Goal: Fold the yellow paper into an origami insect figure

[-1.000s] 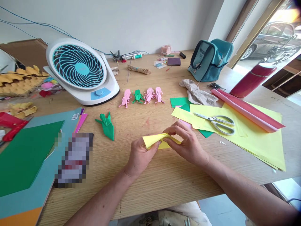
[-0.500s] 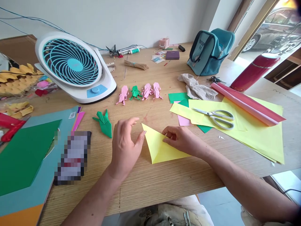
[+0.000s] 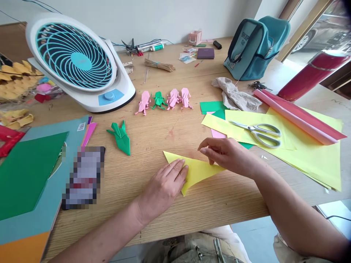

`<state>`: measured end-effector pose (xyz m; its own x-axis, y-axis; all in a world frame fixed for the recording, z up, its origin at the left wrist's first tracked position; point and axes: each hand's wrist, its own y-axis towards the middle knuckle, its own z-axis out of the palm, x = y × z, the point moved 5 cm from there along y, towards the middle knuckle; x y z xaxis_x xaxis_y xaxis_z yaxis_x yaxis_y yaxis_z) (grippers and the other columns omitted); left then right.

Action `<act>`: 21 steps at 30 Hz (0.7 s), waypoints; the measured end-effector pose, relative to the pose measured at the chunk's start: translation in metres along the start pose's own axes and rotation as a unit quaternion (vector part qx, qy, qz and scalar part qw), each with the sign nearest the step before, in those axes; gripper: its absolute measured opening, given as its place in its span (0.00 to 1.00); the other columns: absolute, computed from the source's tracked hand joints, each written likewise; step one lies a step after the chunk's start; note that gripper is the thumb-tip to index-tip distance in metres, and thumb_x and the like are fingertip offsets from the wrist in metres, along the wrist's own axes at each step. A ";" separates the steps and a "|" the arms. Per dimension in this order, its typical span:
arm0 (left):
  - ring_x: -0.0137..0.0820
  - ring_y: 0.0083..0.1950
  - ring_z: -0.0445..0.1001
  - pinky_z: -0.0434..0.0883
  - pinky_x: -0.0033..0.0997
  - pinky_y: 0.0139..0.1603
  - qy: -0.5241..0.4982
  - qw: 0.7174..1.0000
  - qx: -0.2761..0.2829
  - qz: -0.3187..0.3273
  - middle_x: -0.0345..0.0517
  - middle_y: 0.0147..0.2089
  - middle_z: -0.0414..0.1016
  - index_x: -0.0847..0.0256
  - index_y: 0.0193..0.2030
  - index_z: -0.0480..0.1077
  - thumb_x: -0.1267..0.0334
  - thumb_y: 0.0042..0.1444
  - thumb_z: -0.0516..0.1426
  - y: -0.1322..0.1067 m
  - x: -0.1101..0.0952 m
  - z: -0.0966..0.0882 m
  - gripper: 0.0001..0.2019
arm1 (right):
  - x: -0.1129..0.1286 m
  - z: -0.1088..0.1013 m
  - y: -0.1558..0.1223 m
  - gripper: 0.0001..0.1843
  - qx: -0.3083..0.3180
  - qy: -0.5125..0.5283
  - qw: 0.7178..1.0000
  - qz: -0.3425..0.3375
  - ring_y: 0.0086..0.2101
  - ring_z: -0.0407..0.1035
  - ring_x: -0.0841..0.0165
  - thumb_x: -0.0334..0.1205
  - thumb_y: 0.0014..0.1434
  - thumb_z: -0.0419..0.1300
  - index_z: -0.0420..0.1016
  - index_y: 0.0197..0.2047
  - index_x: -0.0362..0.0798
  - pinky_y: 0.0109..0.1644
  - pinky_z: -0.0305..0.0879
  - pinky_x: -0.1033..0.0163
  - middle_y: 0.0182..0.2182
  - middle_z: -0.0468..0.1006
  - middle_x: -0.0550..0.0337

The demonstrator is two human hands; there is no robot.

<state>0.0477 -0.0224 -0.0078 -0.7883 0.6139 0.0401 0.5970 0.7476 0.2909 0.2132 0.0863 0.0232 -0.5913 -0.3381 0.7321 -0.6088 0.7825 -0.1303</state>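
In the head view, the folded paper (image 3: 201, 171) lies on the table (image 3: 153, 137), partly beneath both hands. The left hand (image 3: 164, 182) spreads flat over its left part, grasping nothing; the right hand (image 3: 226, 155) half curls (grip unclear) over its right end.

Craft workspace: scissors (image 3: 251, 128), coloured paper (image 3: 315, 160), folded figures (image 3: 173, 98)

The left hand (image 3: 163, 184) hid part of the yellow paper (image 3: 199, 172). Pixelation blurred a dark-edged object (image 3: 85, 178), the view's left edge cropped the green sheet (image 3: 31, 177), and the barcode label (image 3: 81, 126) was illegibly small.
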 end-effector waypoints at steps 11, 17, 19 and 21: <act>0.45 0.64 0.71 0.72 0.42 0.63 0.028 0.999 0.021 0.005 0.65 0.61 0.72 0.78 0.58 0.68 0.68 0.68 0.48 -0.001 -0.006 0.005 0.18 | 0.000 0.000 0.003 0.14 -0.077 -0.051 0.995 -0.042 0.25 0.67 0.72 0.50 0.63 0.59 0.78 0.43 0.50 0.29 0.61 0.65 0.27 0.76 0.61; 0.42 0.69 0.65 0.68 0.42 0.67 -0.006 1.000 0.006 0.010 0.62 0.64 0.70 0.75 0.63 0.62 0.73 0.66 0.46 -0.005 -0.004 0.007 0.20 | 0.014 0.006 0.000 0.19 -0.025 0.103 0.991 -0.080 0.27 0.71 0.71 0.52 0.67 0.55 0.75 0.49 0.46 0.30 0.65 0.66 0.29 0.80 0.58; 0.41 0.70 0.63 0.68 0.43 0.68 -0.040 0.999 0.013 -0.001 0.60 0.65 0.69 0.72 0.65 0.60 0.75 0.65 0.46 -0.006 -0.001 0.008 0.22 | 0.019 0.010 0.001 0.20 0.004 0.169 0.981 -0.094 0.29 0.73 0.72 0.51 0.70 0.50 0.74 0.48 0.46 0.35 0.69 0.66 0.34 0.81 0.57; 0.40 0.70 0.63 0.69 0.43 0.67 -0.076 0.997 0.009 -0.027 0.59 0.64 0.70 0.70 0.62 0.62 0.75 0.65 0.46 -0.006 0.003 0.007 0.20 | 0.022 0.014 0.004 0.20 0.014 0.215 0.970 -0.115 0.31 0.73 0.72 0.51 0.71 0.47 0.73 0.48 0.46 0.38 0.70 0.66 0.35 0.80 0.57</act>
<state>0.0432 -0.0234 -0.0165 -0.7888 0.6027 -0.1204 0.5579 0.7843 0.2715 0.1907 0.0744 0.0291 -0.1673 -0.2487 0.9540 -0.7165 0.6953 0.0556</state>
